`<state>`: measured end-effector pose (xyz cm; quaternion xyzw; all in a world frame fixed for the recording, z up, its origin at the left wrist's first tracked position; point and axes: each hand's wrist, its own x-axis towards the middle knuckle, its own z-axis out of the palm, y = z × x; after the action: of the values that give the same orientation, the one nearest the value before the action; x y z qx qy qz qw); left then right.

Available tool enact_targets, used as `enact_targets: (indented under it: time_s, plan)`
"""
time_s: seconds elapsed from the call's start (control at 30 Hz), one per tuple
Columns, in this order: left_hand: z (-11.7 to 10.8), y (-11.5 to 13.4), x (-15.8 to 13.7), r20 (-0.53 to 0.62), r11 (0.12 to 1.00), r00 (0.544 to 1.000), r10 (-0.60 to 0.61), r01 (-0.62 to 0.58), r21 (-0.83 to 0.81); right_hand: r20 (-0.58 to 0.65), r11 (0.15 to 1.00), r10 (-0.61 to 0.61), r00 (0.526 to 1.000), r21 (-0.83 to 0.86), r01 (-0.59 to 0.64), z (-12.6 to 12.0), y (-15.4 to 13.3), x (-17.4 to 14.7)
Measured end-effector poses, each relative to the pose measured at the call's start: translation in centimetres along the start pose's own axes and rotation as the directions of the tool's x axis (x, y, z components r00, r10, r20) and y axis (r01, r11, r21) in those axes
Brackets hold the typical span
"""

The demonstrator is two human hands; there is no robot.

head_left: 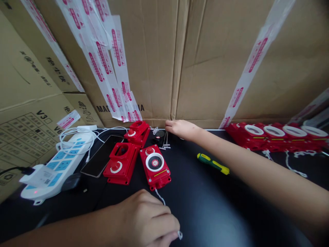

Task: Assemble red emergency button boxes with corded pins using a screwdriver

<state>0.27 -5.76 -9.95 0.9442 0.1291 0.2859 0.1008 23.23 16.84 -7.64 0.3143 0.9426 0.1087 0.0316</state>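
Note:
At the bottom centre my left hand (151,219) is closed around a white twisted cord (160,197). The cord comes out of the near end of a red box with a white ring and black disc (155,162), and a bit of white shows past my fingertips. My right hand (181,129) reaches to the back by the cardboard, its fingers curled together over several thin metal rods (166,145). What those fingertips pinch is hidden. Left of the rods lies a small black round part (159,136). Two red housings with open round holes (120,164) (137,133) lie further left.
A green and yellow screwdriver (213,163) lies beneath my right forearm. Several red boxes with white rings (273,132) stand in a row at right. On the left are a phone (101,157) and a white power strip (56,168) with cables. Cardboard (151,61) walls the back.

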Motion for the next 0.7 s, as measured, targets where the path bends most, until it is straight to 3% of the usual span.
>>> enact_targets:
  time_s: [0.17,0.33,0.5,0.53,0.6,0.7]
  plan:
    - [-0.1,-0.1,-0.1,-0.006,0.999,1.0,-0.025,0.025,-0.023,-0.066,0.994,0.003,0.998,0.111,0.004,-0.1,0.1,-1.5]
    - [-0.5,-0.2,-0.1,-0.016,0.98,0.991,-0.135,0.131,-0.148,-0.235,0.961,0.115,0.965,0.273,-0.048,-2.0,-0.7,-5.9]
    - [-0.2,-0.5,-0.2,-0.044,0.946,0.973,-0.226,0.209,-0.247,-0.271,0.881,0.19,0.944,0.471,-0.042,-5.3,-7.9,-12.3]
    - [-0.1,-0.5,-0.3,-0.044,0.945,0.972,-0.233,0.215,-0.248,-0.224,0.849,0.185,0.957,0.527,-0.041,-5.8,-9.9,-13.4]
    - [0.0,-0.4,-0.3,-0.032,0.947,0.973,-0.229,0.215,-0.238,-0.041,0.708,0.153,0.987,0.702,-0.08,-6.0,-13.6,-15.2]
    - [0.1,-0.1,-0.2,0.021,0.948,0.975,-0.22,0.219,-0.233,0.05,0.682,0.109,0.993,0.723,-0.112,-4.7,-17.4,-16.3]
